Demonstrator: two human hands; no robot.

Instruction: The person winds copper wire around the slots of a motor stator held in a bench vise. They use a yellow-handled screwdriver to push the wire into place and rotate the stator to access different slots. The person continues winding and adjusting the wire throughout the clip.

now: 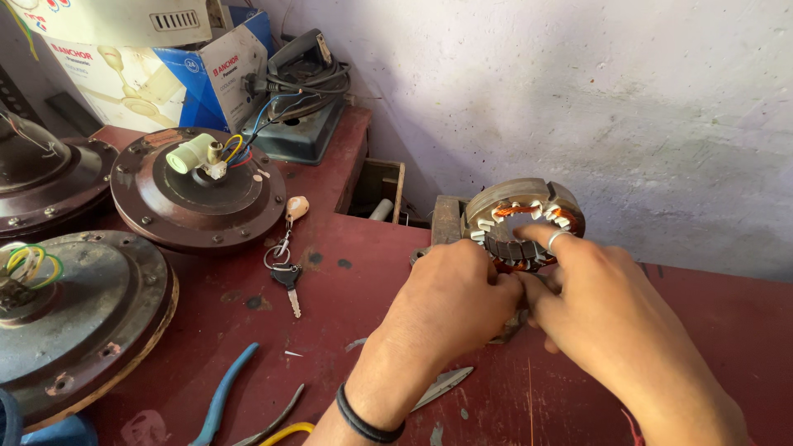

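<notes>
Copper-wound stator (522, 221) between both hands

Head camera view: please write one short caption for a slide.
Both hands, left and right, hold a round copper-wound motor stator over a dark red workbench.

Two cardboard boxes sit at the far left corner of the red desk (372, 289), behind the round brown fan motor housing (198, 190). The lower box (165, 78) is cream with a blue end panel and a faint picture of a ceiling fan on its side. A plain cream box (116, 18) with a small vent-like print lies on top of it.
</notes>
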